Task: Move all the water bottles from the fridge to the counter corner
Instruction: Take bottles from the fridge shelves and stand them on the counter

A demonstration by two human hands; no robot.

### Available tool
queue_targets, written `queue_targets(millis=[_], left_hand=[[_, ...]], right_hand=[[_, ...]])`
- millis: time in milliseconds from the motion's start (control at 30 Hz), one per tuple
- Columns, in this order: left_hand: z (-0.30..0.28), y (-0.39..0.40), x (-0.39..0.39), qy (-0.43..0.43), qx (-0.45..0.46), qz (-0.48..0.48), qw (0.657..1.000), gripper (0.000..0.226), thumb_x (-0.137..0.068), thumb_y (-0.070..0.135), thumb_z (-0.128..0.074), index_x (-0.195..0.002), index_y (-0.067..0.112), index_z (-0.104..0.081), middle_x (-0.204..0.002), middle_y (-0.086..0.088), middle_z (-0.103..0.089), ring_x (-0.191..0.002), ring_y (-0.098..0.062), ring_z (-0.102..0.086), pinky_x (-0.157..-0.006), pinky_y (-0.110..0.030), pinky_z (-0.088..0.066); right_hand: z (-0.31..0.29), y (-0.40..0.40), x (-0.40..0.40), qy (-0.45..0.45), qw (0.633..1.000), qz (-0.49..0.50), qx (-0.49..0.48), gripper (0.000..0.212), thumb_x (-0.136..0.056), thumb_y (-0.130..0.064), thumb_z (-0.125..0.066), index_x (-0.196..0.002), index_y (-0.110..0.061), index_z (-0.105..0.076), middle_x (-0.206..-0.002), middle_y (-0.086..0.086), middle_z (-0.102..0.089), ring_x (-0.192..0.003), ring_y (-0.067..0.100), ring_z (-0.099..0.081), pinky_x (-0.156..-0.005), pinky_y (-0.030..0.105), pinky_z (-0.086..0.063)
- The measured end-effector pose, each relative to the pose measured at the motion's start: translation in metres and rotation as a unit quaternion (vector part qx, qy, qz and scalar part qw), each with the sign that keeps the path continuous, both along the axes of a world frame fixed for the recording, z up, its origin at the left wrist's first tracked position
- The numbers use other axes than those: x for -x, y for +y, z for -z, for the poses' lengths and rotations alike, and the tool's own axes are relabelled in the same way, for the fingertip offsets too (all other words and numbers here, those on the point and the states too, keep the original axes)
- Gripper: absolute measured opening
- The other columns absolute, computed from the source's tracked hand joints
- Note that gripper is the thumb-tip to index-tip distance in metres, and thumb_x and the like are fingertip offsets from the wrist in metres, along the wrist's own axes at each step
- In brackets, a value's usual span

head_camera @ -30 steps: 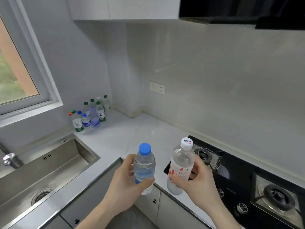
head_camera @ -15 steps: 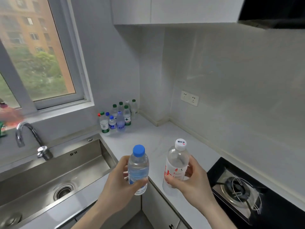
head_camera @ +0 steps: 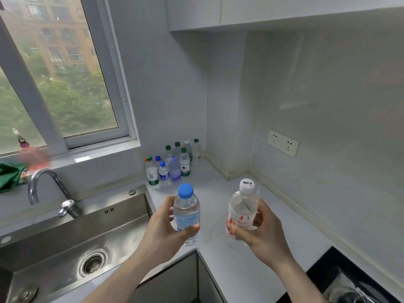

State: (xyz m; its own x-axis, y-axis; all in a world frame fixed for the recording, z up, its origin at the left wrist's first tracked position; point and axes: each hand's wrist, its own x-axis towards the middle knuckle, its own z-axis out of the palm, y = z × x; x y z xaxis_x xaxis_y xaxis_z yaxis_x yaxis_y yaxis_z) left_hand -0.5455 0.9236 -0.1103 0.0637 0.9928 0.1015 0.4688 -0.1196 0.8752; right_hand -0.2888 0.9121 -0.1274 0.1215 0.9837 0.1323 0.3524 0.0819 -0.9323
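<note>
My left hand [head_camera: 162,232] grips a small clear bottle with a blue cap [head_camera: 186,212], held upright above the counter's inner edge. To its right, my right hand [head_camera: 263,234] holds a clear bottle with a white cap and red label print [head_camera: 241,212], also upright. Several water bottles [head_camera: 172,164] with green, blue and white caps stand grouped in the counter corner [head_camera: 209,178] under the window, well beyond both hands.
A steel sink [head_camera: 72,241] with a curved tap [head_camera: 43,186] lies to the left. The black stove [head_camera: 349,278] sits at the lower right. A wall socket [head_camera: 283,142] is on the right wall. A green cloth [head_camera: 9,174] rests on the window sill.
The view has swung left and closer to the corner; the stove has slid off to the lower right. Both hands still hold their bottles, carried toward the bottle group.
</note>
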Motion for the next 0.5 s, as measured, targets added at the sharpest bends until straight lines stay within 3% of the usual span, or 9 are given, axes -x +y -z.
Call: queue_targets(millis=[133, 233, 500], left_hand=[[0.004, 0.023, -0.002, 0.001, 0.006, -0.017, 1.0, 0.05, -0.076, 0.027, -0.089, -0.112, 0.041, -0.057, -0.105, 0.026, -0.07, -0.101, 0.004, -0.063, -0.086, -0.025, -0.052], [0.005, 0.045, -0.002, 0.004, 0.002, -0.024, 1.0, 0.052, -0.076, 0.028, -0.089, -0.113, 0.044, -0.056, -0.105, 0.031, -0.068, -0.101, 0.008, -0.061, -0.083, -0.017, -0.047], [0.011, 0.135, 0.004, 0.009, 0.0, -0.002, 1.0, 0.059, -0.075, 0.024, -0.09, -0.114, 0.048, -0.052, -0.108, 0.038, -0.063, -0.101, 0.013, -0.057, -0.083, -0.012, -0.044]], right_hand=[[0.008, 0.032, -0.003, -0.01, 1.0, -0.013, 0.002, 0.05, -0.069, -0.027, -0.097, -0.108, -0.031, -0.065, -0.095, -0.012, -0.076, -0.088, 0.008, -0.074, -0.076, 0.033, -0.063], [0.006, 0.058, 0.0, -0.009, 1.0, -0.024, 0.004, 0.05, -0.069, -0.026, -0.097, -0.107, -0.031, -0.065, -0.094, -0.015, -0.076, -0.087, 0.005, -0.073, -0.07, 0.023, -0.06], [0.009, 0.133, 0.009, -0.011, 1.0, -0.018, 0.015, 0.048, -0.069, -0.027, -0.096, -0.107, -0.034, -0.066, -0.098, -0.016, -0.076, -0.091, 0.005, -0.073, -0.077, 0.029, -0.062]])
